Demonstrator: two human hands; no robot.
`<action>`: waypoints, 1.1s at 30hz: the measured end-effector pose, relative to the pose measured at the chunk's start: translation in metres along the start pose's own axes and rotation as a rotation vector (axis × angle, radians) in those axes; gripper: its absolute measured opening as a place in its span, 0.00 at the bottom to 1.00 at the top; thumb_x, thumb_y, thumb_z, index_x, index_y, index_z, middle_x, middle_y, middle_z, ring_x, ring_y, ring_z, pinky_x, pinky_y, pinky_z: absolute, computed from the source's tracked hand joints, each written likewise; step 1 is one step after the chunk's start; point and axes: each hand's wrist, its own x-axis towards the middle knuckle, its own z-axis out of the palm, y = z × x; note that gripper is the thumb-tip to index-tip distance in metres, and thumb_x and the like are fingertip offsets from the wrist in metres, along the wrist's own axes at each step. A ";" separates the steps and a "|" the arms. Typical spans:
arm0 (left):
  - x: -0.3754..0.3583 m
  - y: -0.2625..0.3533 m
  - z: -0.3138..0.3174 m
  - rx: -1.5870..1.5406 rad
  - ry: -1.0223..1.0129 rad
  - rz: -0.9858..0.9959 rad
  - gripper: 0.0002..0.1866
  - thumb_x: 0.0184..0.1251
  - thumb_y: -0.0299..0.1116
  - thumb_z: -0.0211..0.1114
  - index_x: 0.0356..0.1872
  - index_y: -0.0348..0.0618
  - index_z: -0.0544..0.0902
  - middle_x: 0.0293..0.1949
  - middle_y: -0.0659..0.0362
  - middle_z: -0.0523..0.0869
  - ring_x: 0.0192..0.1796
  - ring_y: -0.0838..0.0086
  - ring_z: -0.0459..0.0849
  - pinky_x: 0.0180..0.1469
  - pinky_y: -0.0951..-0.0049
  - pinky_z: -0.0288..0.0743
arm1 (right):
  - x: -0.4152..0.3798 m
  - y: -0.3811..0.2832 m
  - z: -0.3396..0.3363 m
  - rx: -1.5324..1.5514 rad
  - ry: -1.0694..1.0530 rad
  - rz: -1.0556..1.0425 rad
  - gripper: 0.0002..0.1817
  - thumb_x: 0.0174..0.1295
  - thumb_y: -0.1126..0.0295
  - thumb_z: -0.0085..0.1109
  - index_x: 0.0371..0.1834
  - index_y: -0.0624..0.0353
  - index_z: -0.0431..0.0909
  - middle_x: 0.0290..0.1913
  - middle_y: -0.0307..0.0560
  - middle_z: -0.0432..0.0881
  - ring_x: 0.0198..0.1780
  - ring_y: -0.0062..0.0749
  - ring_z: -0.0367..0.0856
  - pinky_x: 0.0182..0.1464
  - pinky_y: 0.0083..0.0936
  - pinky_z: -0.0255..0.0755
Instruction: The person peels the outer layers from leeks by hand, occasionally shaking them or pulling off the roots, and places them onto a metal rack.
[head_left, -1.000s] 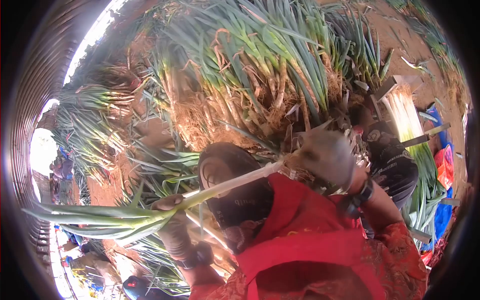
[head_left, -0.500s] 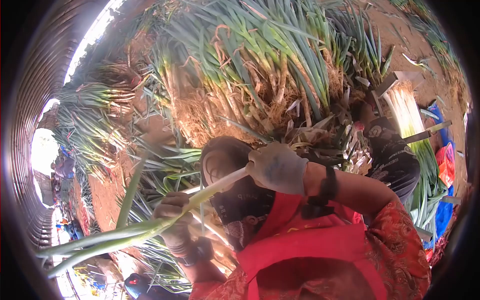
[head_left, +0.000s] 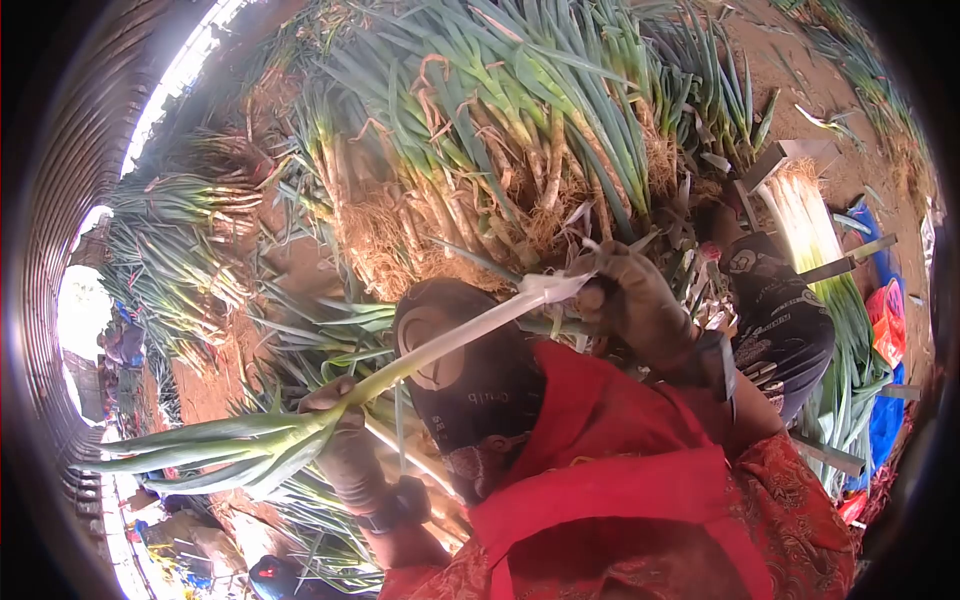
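One long green onion is held in the air across the person's lap, above a dark trouser leg. The left hand is closed around the stalk where the leaves begin to fan. The right hand has its fingers curled at the white end, beside a bunched, loose skin; whether they pinch it cannot be told. The long axis slants across the lap, nearly straight: leaves point to the person's left, the white end to the right and away from the body. It is probably light, its shaft firm but apt to snap if bent, the white part perhaps slick, the leaves floppy; the firm shaft just below them looks the best hold.
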 end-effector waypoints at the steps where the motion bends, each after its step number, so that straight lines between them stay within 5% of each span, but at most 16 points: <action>1: 0.000 -0.001 0.000 -0.002 -0.007 -0.001 0.07 0.61 0.19 0.67 0.35 0.38 0.77 0.39 0.51 0.83 0.41 0.73 0.79 0.47 0.73 0.75 | 0.001 -0.001 0.000 0.048 0.111 -0.023 0.11 0.76 0.66 0.45 0.44 0.61 0.76 0.36 0.43 0.82 0.37 0.22 0.82 0.38 0.26 0.80; 2: 0.000 -0.002 0.000 -0.029 -0.007 -0.013 0.06 0.62 0.20 0.67 0.34 0.39 0.78 0.39 0.52 0.83 0.41 0.74 0.79 0.47 0.73 0.75 | 0.002 -0.003 0.000 0.095 0.223 -0.046 0.12 0.76 0.66 0.44 0.44 0.62 0.76 0.35 0.43 0.82 0.36 0.22 0.82 0.38 0.26 0.80; 3: -0.001 -0.004 -0.001 0.027 -0.005 -0.014 0.06 0.63 0.20 0.67 0.34 0.39 0.78 0.39 0.52 0.83 0.41 0.74 0.79 0.47 0.73 0.75 | 0.019 0.007 -0.063 0.492 -0.211 0.010 0.11 0.72 0.68 0.49 0.46 0.63 0.77 0.34 0.46 0.81 0.34 0.34 0.83 0.39 0.36 0.81; 7: -0.004 -0.010 -0.012 0.300 0.014 0.022 0.07 0.67 0.24 0.67 0.36 0.39 0.75 0.38 0.54 0.82 0.42 0.72 0.80 0.50 0.72 0.76 | 0.031 -0.024 -0.117 -0.337 0.291 -0.327 0.13 0.75 0.64 0.47 0.44 0.63 0.78 0.34 0.45 0.84 0.32 0.26 0.83 0.38 0.28 0.80; 9: -0.004 -0.010 -0.012 0.186 0.048 0.037 0.09 0.68 0.25 0.67 0.36 0.40 0.73 0.37 0.55 0.81 0.42 0.71 0.80 0.52 0.71 0.76 | 0.024 -0.047 -0.114 -0.565 0.319 -0.382 0.11 0.72 0.64 0.53 0.45 0.62 0.79 0.33 0.43 0.84 0.31 0.28 0.83 0.37 0.28 0.80; 12: -0.002 -0.016 -0.011 0.058 0.091 0.031 0.10 0.68 0.25 0.67 0.37 0.40 0.72 0.36 0.56 0.80 0.42 0.70 0.80 0.53 0.70 0.77 | -0.010 -0.048 -0.030 -1.284 0.114 -0.357 0.17 0.65 0.65 0.61 0.52 0.63 0.78 0.40 0.49 0.83 0.36 0.32 0.84 0.38 0.32 0.78; 15: 0.001 0.001 0.000 0.011 0.117 0.009 0.09 0.67 0.22 0.67 0.37 0.40 0.73 0.36 0.57 0.79 0.42 0.70 0.80 0.54 0.69 0.76 | -0.004 -0.013 0.009 -1.607 -0.006 -0.814 0.16 0.52 0.63 0.74 0.41 0.54 0.81 0.39 0.43 0.85 0.33 0.37 0.84 0.35 0.33 0.78; 17: -0.001 0.014 0.005 0.054 0.121 -0.005 0.08 0.66 0.21 0.66 0.37 0.41 0.74 0.36 0.57 0.80 0.42 0.71 0.80 0.54 0.70 0.75 | 0.012 0.011 0.002 -1.824 -0.099 -0.806 0.18 0.48 0.61 0.75 0.40 0.53 0.82 0.40 0.44 0.84 0.34 0.40 0.85 0.36 0.35 0.77; 22: -0.007 0.034 0.013 0.129 0.118 0.013 0.03 0.68 0.27 0.65 0.37 0.41 0.78 0.37 0.59 0.81 0.42 0.73 0.78 0.52 0.71 0.73 | 0.027 0.022 -0.055 -1.889 -0.068 -0.627 0.16 0.48 0.61 0.74 0.38 0.52 0.82 0.35 0.43 0.84 0.37 0.41 0.85 0.38 0.35 0.78; 25: -0.005 0.037 -0.004 0.059 0.132 -0.037 0.05 0.73 0.31 0.60 0.38 0.40 0.78 0.36 0.59 0.79 0.41 0.73 0.77 0.50 0.70 0.72 | 0.011 -0.021 -0.090 -2.056 0.085 0.219 0.33 0.45 0.58 0.75 0.58 0.48 0.78 0.40 0.47 0.86 0.44 0.45 0.86 0.45 0.37 0.79; 27: -0.001 0.036 -0.011 0.264 0.079 0.074 0.13 0.78 0.41 0.55 0.38 0.40 0.75 0.35 0.58 0.75 0.40 0.72 0.74 0.48 0.69 0.72 | -0.002 -0.032 -0.082 -1.950 0.026 -0.067 0.37 0.46 0.56 0.74 0.63 0.49 0.74 0.43 0.49 0.86 0.46 0.46 0.86 0.48 0.37 0.79; 30: 0.005 0.053 0.007 0.060 0.061 0.078 0.14 0.66 0.40 0.70 0.38 0.40 0.78 0.37 0.59 0.80 0.42 0.73 0.79 0.49 0.68 0.75 | -0.005 -0.029 -0.038 -1.619 -0.253 -0.873 0.40 0.47 0.53 0.74 0.66 0.54 0.73 0.50 0.54 0.85 0.50 0.48 0.85 0.54 0.38 0.77; 33: 0.013 0.059 0.057 -0.286 -0.003 0.161 0.28 0.65 0.60 0.66 0.39 0.40 0.76 0.32 0.58 0.76 0.37 0.70 0.76 0.43 0.66 0.74 | -0.002 0.001 0.032 -1.574 -0.426 -0.733 0.33 0.50 0.54 0.71 0.59 0.56 0.76 0.43 0.52 0.86 0.47 0.50 0.85 0.50 0.42 0.77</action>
